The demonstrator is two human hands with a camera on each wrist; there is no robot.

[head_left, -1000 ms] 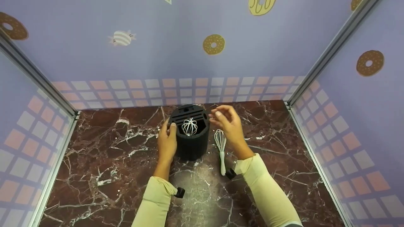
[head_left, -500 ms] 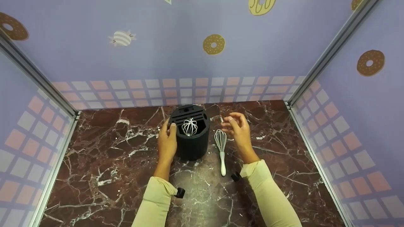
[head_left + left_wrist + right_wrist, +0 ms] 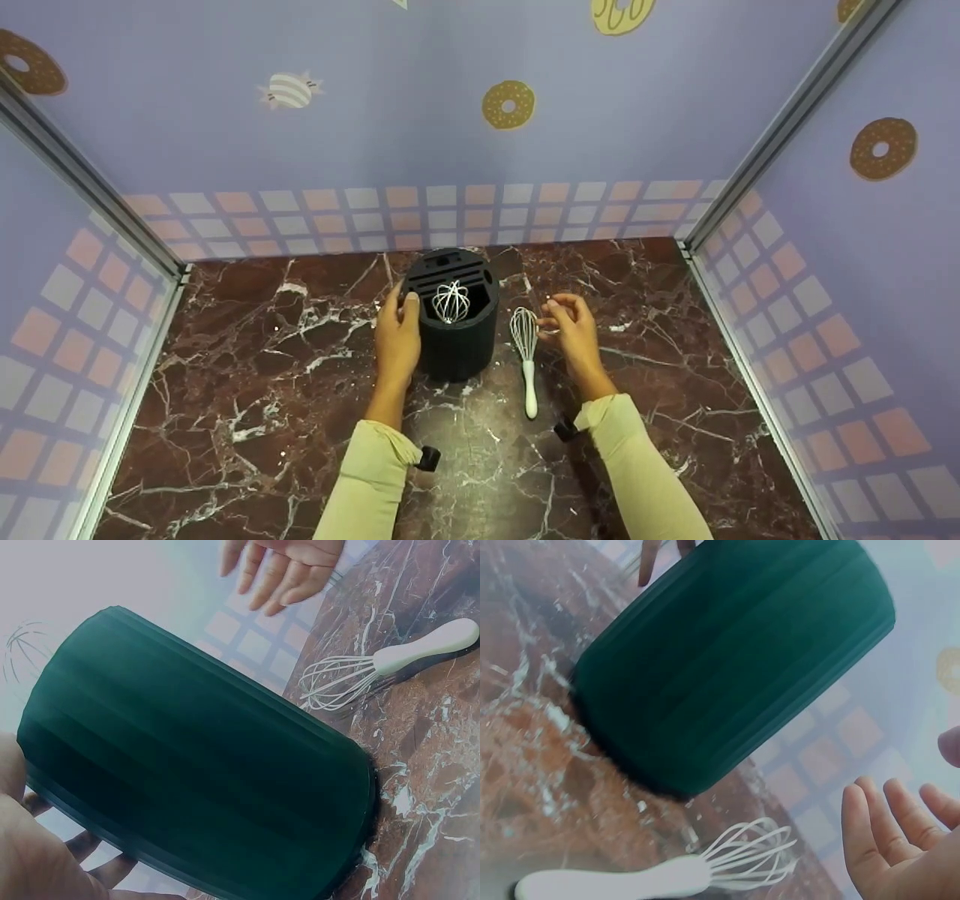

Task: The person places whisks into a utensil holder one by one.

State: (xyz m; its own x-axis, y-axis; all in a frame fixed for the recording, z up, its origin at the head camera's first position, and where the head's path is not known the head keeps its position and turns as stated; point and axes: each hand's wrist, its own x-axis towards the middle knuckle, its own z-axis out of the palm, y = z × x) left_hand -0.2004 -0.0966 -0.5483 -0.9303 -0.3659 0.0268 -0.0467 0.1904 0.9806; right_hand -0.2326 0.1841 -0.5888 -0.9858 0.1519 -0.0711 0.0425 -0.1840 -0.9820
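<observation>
A black cylindrical utensil holder [image 3: 456,352] with a slotted top stands upright on the counter. My left hand [image 3: 397,336] grips its left side, thumb near the rim and fingers curled around the back. Out of the holder's large front opening rises the wire head of a whisk [image 3: 451,302]; its handle is hidden inside. A second whisk [image 3: 529,386], with a white handle, lies on the counter to the right, wire end pointing away. Just right of those wires hovers my right hand [image 3: 576,337], holding nothing, its fingers loosely bent. The right wrist view shows its fingers [image 3: 900,821] apart from the whisk.
The counter [image 3: 262,390] is dark red marble with white veins. A patterned back wall [image 3: 420,150] rises close behind the holder. Side walls [image 3: 832,300] with metal corner strips bound the counter left and right.
My right hand has moved away from the holder's rim, to the right and then nearer, beside the lying whisk's wires. The left hand, holder and both whisks have stayed put.
</observation>
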